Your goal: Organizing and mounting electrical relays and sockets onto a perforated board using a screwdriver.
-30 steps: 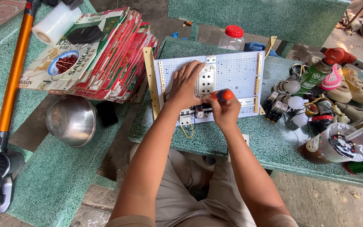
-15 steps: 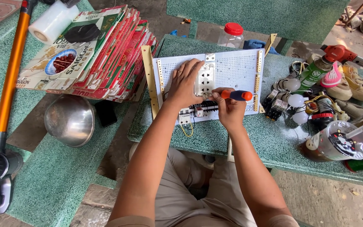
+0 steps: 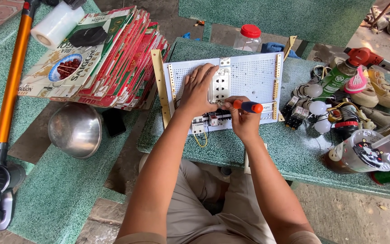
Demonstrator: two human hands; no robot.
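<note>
A perforated panel [image 3: 249,77] lies flat on the tabletop [image 3: 267,153], in front of the person. A socket block [image 3: 220,85] sits on the panel near its middle, the left hand [image 3: 198,88] resting just left of it. The right hand [image 3: 242,119] is at the panel's near edge, holding a screwdriver [image 3: 244,106] that points left toward the socket block. Behind the panel stands a jar [image 3: 248,38]. Right of it lie bulbs [image 3: 318,107] and a lidded cup [image 3: 362,153]. Left of it sits a stack of flattened cartons [image 3: 109,58], a bowl [image 3: 75,130] in front of that.
</note>
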